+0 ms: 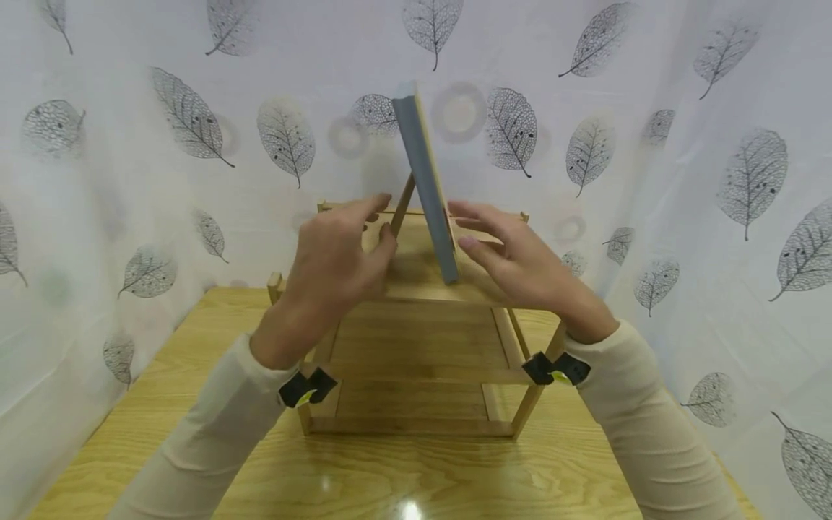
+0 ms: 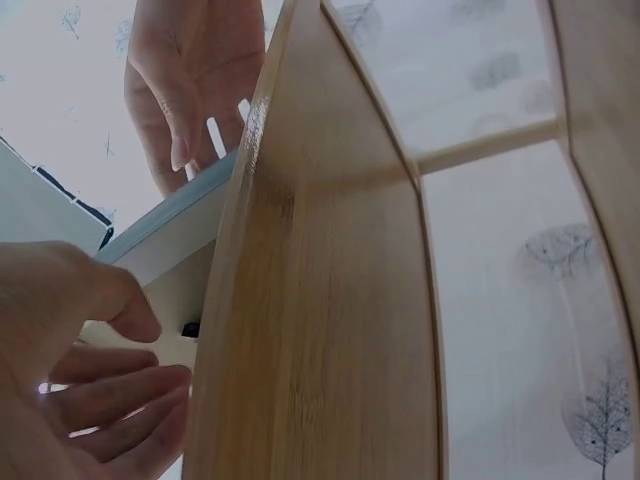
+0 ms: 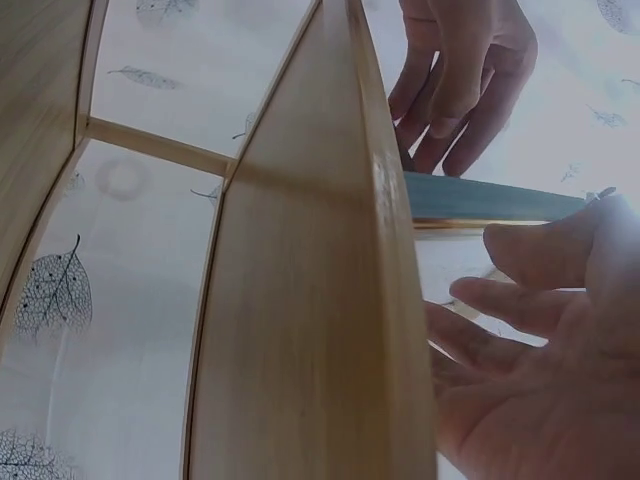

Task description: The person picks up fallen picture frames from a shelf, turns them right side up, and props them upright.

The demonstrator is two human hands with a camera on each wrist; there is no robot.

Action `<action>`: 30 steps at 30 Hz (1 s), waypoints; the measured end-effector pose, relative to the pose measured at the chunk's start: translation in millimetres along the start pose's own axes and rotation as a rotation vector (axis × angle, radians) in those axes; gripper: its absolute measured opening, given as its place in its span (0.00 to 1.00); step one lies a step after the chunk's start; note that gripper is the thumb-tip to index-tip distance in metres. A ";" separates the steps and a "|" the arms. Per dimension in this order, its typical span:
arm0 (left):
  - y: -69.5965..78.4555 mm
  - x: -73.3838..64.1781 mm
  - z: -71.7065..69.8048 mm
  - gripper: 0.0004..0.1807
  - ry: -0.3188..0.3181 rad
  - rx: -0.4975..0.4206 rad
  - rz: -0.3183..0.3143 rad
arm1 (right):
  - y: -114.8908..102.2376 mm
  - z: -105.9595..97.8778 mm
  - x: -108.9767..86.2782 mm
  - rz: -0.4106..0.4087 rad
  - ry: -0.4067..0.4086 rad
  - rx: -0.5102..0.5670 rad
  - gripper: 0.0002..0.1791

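Observation:
A photo frame with a blue-grey edge stands leaning on the top board of a wooden rack, seen edge-on. A thin brown support leg slants down from its left side. Beside that leg is my left hand, fingers loosely bent; whether its thumb touches the leg I cannot tell. My right hand is by the frame's right face, its fingers extended and relaxed. In the right wrist view the thumb and fingers of the right hand are spread near the frame's edge, with no grip on it.
The rack has lower shelves under the top board and stands on a wood-grain table. White curtains with a leaf print hang behind and on both sides.

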State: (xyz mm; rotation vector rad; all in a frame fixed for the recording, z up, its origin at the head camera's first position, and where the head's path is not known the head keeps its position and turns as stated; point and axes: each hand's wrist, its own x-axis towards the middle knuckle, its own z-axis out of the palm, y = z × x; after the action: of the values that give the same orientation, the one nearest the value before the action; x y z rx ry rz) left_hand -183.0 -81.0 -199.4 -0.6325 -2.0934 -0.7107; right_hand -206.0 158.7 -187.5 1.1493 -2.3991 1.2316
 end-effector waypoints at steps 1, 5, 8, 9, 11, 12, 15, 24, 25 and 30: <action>0.7 -0.1 0.0 0.16 0.027 -0.001 -0.001 | -0.2 -1.6 -0.5 0.006 0.028 -0.005 0.25; 4.8 0.2 0.7 0.11 0.084 -0.041 -0.029 | -1.6 -6.9 -1.4 0.021 0.168 -0.025 0.22; 8.6 0.0 3.0 0.09 0.095 -0.074 -0.050 | -2.0 -9.6 -2.7 0.039 0.279 -0.050 0.19; 10.0 -0.2 4.1 0.09 0.098 -0.082 -0.053 | -2.1 -10.2 -3.4 0.047 0.312 -0.061 0.18; 12.7 -1.1 6.1 0.10 0.101 -0.091 -0.050 | -2.2 -11.7 -4.9 0.066 0.367 -0.083 0.16; 14.0 -1.7 7.3 0.10 0.100 -0.094 -0.043 | -1.8 -12.3 -5.5 0.074 0.387 -0.101 0.15; 18.0 -3.2 10.9 0.12 0.093 -0.096 -0.027 | 0.0 -13.7 -6.9 0.077 0.428 -0.162 0.14; 28.9 -4.7 23.4 0.16 0.043 -0.019 -0.045 | 7.5 -15.1 -10.0 0.082 0.476 -0.315 0.13; 29.8 -4.7 24.6 0.16 0.039 -0.012 -0.050 | 8.0 -15.1 -10.4 0.086 0.478 -0.322 0.13; 33.3 -3.0 28.4 0.17 0.010 -0.004 -0.078 | 9.4 -14.1 -11.7 0.102 0.478 -0.325 0.12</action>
State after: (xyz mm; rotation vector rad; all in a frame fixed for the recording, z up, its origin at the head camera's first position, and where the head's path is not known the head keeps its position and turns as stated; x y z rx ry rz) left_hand -175.1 -38.7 -207.5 -0.5502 -2.1174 -0.7601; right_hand -207.1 179.0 -190.1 0.5672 -2.1958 0.9570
